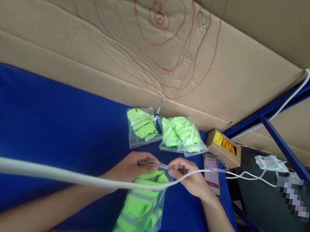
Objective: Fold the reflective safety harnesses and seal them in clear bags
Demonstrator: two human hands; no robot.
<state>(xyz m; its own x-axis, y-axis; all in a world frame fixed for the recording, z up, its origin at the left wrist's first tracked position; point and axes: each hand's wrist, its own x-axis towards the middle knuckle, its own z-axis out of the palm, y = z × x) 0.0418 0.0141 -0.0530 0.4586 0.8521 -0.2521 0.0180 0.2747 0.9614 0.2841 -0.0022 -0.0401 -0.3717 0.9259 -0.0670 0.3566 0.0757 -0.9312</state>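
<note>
Both hands pinch the top edge of a clear plastic zip bag [143, 205] with neon-green straps and grey reflective stripes inside. My left hand [134, 166] grips the left part of the bag's mouth, fingers behind and thumb in front. At the right end of the same edge, my right hand [185, 174] is closed with thumb and fingertips. The bag hangs down at the table's front edge. Farther back lie a similar filled bag [143, 125] and, to its right, more bagged green straps [181, 134], possibly two bags overlapping.
A white cable [79, 178] crosses in front of my forearms and the bag. On the blue table [38, 120], a phone [212, 177] and a cardboard box [223, 148] stand at right. Cardboard [96, 42] forms the back wall; a blue metal frame [292, 95] rises at right.
</note>
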